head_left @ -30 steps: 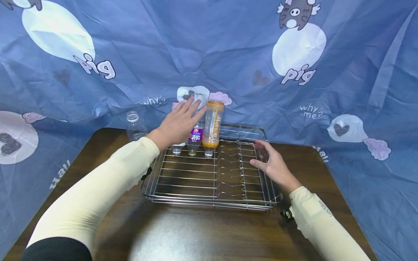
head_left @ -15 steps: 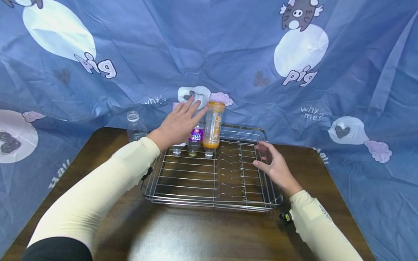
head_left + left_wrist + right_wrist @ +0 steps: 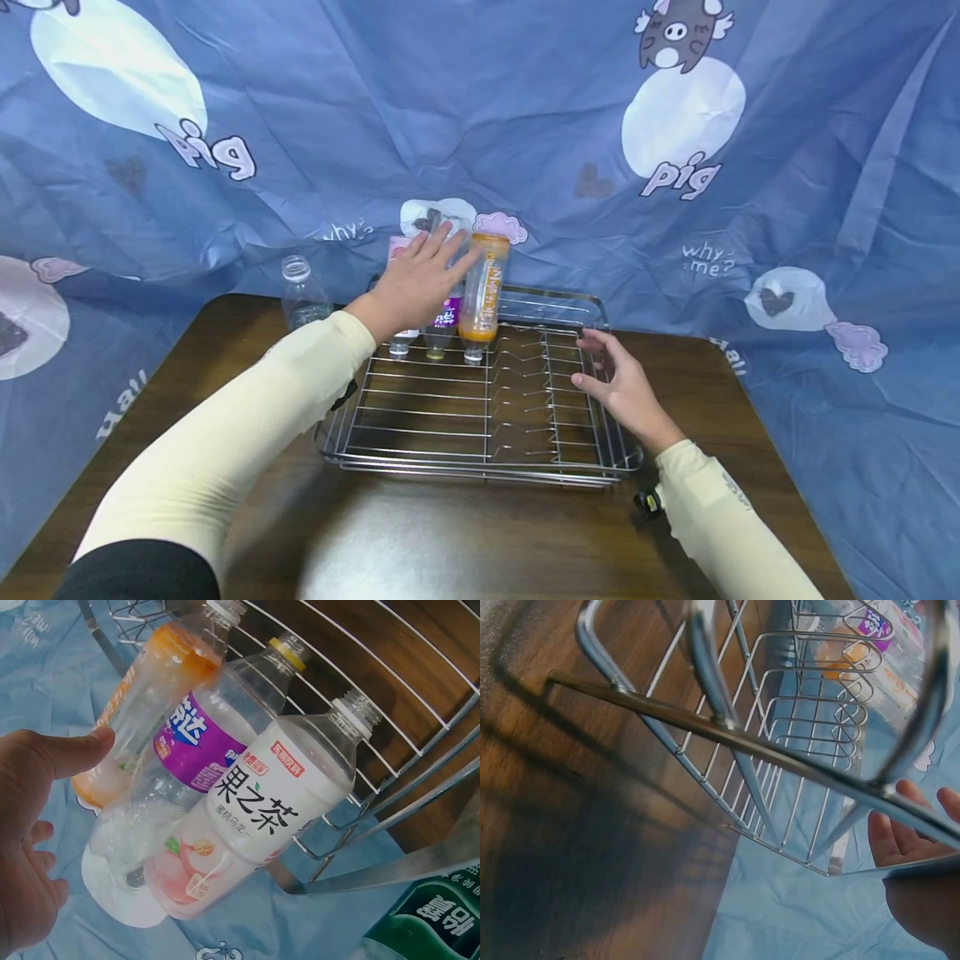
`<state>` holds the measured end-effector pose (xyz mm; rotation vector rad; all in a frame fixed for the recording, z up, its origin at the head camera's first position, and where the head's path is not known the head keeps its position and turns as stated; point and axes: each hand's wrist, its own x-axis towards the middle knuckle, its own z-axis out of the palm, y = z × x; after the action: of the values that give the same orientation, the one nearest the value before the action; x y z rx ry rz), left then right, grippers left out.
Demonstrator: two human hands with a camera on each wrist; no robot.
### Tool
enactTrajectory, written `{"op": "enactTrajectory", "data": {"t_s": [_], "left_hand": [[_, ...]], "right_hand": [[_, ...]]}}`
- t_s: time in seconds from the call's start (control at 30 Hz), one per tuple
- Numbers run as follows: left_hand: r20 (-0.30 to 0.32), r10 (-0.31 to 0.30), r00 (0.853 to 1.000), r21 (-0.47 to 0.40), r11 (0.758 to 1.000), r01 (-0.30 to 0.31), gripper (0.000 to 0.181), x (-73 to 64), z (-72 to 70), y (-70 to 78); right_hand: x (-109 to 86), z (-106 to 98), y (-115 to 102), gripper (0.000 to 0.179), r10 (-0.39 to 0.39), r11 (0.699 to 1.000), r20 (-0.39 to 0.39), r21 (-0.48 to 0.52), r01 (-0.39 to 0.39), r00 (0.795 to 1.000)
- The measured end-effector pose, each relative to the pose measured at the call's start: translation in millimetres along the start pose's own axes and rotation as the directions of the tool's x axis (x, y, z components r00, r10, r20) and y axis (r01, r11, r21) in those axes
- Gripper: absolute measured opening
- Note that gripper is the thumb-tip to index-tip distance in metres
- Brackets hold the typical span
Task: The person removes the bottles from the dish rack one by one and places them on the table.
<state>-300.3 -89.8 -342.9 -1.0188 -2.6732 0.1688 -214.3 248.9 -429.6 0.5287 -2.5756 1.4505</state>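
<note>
Three empty plastic bottles lean side by side with necks down at the back left of a wire dish rack (image 3: 420, 400). They are a peach tea bottle (image 3: 255, 802) with a white and pink label, a purple-labelled bottle (image 3: 199, 742), and an orange-printed bottle (image 3: 483, 287). My left hand (image 3: 412, 283) reaches over their raised ends, fingers spread and straight. Its thumb overlaps the orange-printed bottle; I cannot tell whether it touches. Over the rack's right side my right hand (image 3: 618, 383) holds nothing, its fingers loosely bent.
A clear bottle (image 3: 303, 296) with its mouth up stands left of the rack; its green label (image 3: 442, 915) shows in the left wrist view. The brown wooden table (image 3: 450, 533) extends in front. A blue printed cloth (image 3: 525, 125) hangs behind.
The head view has shifted slightly. My left hand has moved a little right relative to the bottles, uncovering more of the pink one. My right hand stays nearly in place.
</note>
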Motion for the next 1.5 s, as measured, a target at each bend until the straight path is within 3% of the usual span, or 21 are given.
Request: {"op": "enactTrajectory", "data": {"t_s": [0.27,0.67,0.9,1.13,1.5], "left_hand": [[0.005,0.001,1.0,0.004,1.0,-0.001,0.086,4.2,2.2,2.5],[-0.012,0.049,0.999,0.042,0.998,-0.049,0.093,8.7,12.4,9.5],[-0.011,0.056,0.998,0.028,0.998,-0.056,0.102,12.5,16.4,13.3],[-0.043,0.089,0.995,0.038,0.995,-0.087,0.087,15.5,17.4,16.1],[-0.036,0.102,0.994,0.076,0.992,-0.099,0.087,17.1,21.0,15.9]], "right_hand": [[-4.8,2,-34,0.063,-0.011,0.999,0.01,-0.052,0.012,1.0],[-1.6,3,8,0.068,-0.02,0.996,-0.008,-0.093,0.019,1.0],[-2.4,0,11,0.068,-0.022,0.995,-0.001,-0.098,0.021,1.0],[-2.7,-1,8,0.069,-0.036,0.995,-0.004,-0.09,0.035,0.999],[-1.0,1,6,0.071,-0.041,0.993,0.0,-0.112,0.041,0.999]]}}
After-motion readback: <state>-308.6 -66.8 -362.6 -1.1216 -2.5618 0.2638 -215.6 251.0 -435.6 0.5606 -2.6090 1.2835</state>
